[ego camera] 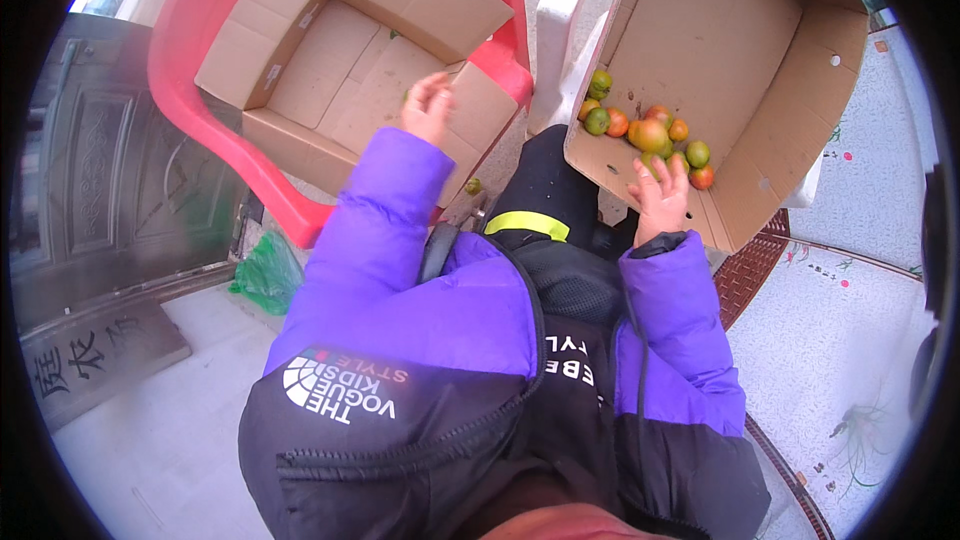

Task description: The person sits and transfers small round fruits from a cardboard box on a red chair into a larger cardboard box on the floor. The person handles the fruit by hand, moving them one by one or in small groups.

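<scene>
My left hand (427, 109), blurred, hangs over the near right side of an open cardboard box (330, 67); its fingers are partly curled. A bit of green shows beside them, and I cannot tell whether it is held. Over the near wall of a second, tilted cardboard box (795, 105) is my right hand (660, 199), fingers apart. Several green, orange and red tomatoes (647, 135) are gathered in that box's lower left corner, some just beyond my right fingertips. Whether the fingertips touch them is unclear.
The left box rests on a red plastic chair (217, 142), the right one on a white plastic chair (555, 22). A small green fruit (472, 186) lies below, between them. At left are a green plastic bag (268, 274) and a dark panelled door (97, 142).
</scene>
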Motion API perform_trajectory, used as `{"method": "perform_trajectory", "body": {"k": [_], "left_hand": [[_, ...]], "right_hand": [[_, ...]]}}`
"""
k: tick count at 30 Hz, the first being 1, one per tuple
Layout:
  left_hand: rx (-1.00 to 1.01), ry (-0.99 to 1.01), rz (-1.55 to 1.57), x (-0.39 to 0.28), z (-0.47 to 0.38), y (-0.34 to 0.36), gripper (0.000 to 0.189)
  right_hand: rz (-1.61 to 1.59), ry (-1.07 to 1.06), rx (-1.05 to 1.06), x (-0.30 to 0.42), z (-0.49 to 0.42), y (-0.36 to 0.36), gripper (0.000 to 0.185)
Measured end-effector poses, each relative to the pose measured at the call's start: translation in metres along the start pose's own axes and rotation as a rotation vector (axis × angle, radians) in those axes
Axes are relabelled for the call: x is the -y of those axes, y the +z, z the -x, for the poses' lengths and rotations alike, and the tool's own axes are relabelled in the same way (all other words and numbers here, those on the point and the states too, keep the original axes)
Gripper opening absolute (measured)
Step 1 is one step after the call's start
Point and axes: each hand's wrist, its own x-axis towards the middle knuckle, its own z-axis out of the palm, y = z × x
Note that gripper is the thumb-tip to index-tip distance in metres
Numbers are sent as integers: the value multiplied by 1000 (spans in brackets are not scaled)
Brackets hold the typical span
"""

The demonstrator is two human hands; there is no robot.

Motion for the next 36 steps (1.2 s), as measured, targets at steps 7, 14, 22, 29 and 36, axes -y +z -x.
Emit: {"method": "perform_trajectory", "body": {"k": [7, 14, 22, 29, 36], "left_hand": [[56, 19, -1240, 77, -72, -74, 52], [87, -111, -1177, 88, -81, -77, 47], [-2, -251, -924, 95, -68, -102, 47], [118, -94, -1029, 115, -90, -85, 56], [-195, -504, -49, 116, -93, -70, 49]], "right_hand": [[204, 69, 120, 0, 3, 2, 57], [253, 87, 112, -5, -1, -2, 51], [225, 89, 140, -3, 4, -2, 48], [251, 108, 118, 0, 7, -10, 48], [257, 129, 131, -5, 4, -8, 47]]}}
